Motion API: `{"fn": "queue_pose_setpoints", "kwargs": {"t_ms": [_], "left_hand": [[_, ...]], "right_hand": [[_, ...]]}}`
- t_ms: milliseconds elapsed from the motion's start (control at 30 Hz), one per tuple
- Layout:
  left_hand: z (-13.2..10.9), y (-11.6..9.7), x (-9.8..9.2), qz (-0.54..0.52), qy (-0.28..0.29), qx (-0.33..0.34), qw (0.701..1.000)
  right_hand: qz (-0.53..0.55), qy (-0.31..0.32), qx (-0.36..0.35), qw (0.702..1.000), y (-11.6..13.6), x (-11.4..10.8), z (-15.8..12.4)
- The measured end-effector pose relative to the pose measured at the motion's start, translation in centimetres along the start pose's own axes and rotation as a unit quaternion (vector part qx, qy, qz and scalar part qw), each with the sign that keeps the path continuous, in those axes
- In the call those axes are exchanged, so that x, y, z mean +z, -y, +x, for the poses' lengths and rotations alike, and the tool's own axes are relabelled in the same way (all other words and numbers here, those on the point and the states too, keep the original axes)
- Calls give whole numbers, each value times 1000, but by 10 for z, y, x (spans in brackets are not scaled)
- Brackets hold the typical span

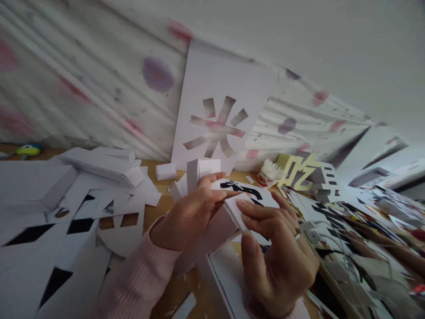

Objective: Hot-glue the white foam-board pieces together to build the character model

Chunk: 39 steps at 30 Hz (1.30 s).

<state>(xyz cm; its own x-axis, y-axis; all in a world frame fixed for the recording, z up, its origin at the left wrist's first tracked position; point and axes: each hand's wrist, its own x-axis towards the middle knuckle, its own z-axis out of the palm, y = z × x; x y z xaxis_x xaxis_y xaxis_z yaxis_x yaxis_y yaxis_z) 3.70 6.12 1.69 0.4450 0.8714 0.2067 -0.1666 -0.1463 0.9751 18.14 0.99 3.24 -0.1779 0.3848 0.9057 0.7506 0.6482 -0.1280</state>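
You hold the folded white paper piece (pixel 202 170) up over the tabletop (pixel 159 208), between both hands. Your left hand (pixel 189 217) grips it from below, fingers (pixel 215 195) closed around its lower part, so its long axis rises away from that hand. Your right hand (pixel 279 248) pinches a white flap (pixel 235 210) at its right edge, just beside. Both hands are equally near.

Spotted curtain (pixel 83 88), wooden table (pixel 159 208)
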Motion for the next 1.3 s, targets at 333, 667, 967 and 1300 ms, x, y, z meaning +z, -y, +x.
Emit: {"fn": "queue_pose_setpoints", "kwargs": {"t_ms": [333, 667, 967, 1300], "left_hand": [[-3, -11, 18, 59, 76, -25, 995], [-4, -9, 24, 85, 64, 22, 994], [-5, -15, 20, 79, 38, 4, 996], [-7, 7, 32, 88, -70, -49, 992]], "right_hand": [[59, 16, 16, 998, -21, -14, -14], [101, 31, 24, 994, -20, -15, -13], [87, 48, 8, 995, -13, -12, -2], [63, 14, -13, 998, -13, -17, -3]]}}
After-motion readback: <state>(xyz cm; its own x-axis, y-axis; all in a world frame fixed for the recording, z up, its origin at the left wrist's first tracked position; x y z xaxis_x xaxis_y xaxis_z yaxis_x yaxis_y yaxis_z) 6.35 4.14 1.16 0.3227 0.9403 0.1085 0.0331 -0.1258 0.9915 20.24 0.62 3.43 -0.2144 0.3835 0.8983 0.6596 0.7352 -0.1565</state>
